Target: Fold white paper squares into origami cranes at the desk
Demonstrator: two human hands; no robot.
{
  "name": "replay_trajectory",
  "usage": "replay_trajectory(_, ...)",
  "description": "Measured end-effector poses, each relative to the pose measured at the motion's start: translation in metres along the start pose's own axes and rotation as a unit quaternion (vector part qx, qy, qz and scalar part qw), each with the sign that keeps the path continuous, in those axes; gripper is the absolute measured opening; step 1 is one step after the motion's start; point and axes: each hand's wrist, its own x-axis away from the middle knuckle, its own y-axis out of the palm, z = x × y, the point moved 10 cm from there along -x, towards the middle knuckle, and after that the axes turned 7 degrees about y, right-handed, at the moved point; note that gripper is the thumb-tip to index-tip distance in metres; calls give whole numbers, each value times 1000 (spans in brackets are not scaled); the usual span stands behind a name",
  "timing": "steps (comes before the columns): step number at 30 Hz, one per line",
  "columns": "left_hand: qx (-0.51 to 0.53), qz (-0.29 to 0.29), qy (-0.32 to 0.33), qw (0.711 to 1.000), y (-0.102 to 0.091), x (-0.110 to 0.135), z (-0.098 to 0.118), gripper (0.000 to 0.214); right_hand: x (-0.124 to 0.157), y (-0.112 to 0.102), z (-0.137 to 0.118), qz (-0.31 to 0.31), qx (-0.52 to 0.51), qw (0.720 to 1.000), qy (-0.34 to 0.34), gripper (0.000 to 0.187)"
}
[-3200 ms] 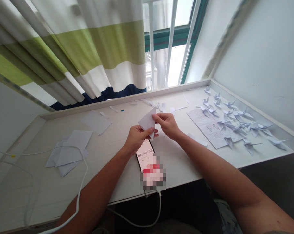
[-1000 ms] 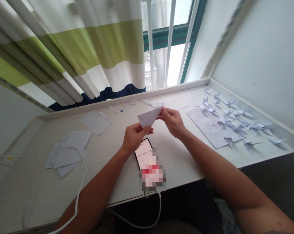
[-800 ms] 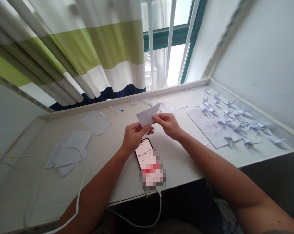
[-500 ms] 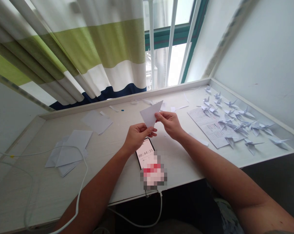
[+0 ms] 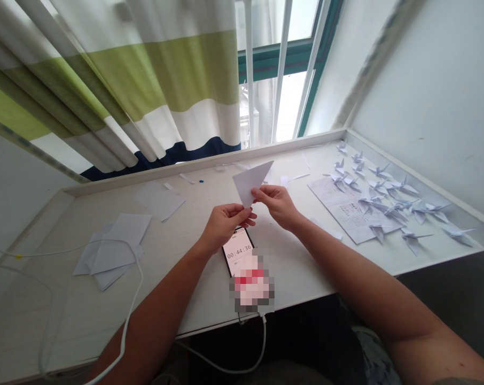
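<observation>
In the head view, the left hand (image 5: 223, 224) has its thumb and fingers together on the lower tip of the paper (image 5: 250, 182), which is held up clear of the counter (image 5: 298, 272). The right hand (image 5: 280, 203), just beside it, is pinched on the paper's lower right edge between thumb and forefinger. The paper is folded and rises beyond both hands, its longest corner pointing up and to the right.

Just below the left hand lies the phone (image 5: 239, 254), its timer at 00:44:36 and its lower part pixelated. A white cord (image 5: 265, 339) hangs below its near end. Well to the left of the left hand is the stack (image 5: 122, 243), with a cable (image 5: 142, 275) looping over it; nearer that hand, farther back, lie the sheets (image 5: 159, 200). A blue bit (image 5: 201, 181) sits beyond the left hand.

To the right of the right hand is the chart (image 5: 338, 211), a printed sheet. Many cranes (image 5: 412, 240), folded from white paper, stand on and around it. Beyond the hands are scraps (image 5: 302, 176), then the curtain (image 5: 157, 69) and bars (image 5: 280, 69).
</observation>
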Motion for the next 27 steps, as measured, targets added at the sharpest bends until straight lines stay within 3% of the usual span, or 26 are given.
replay_trajectory(8, -6, 12, 10, 1000, -1, 0, 6, 39, 0, -5, 4, 19, -22, 1000, 4, 37)
replay_trajectory(17, -30, -33, 20, 999, 7, 1, 11, 40, -1, -4, 6, 5, -49, 999, 7, 35)
replay_trajectory(27, -51, -3, 36, 998, 3, 1, 12, 44, -3, -4, 12, 13, -53, 998, 23, 35)
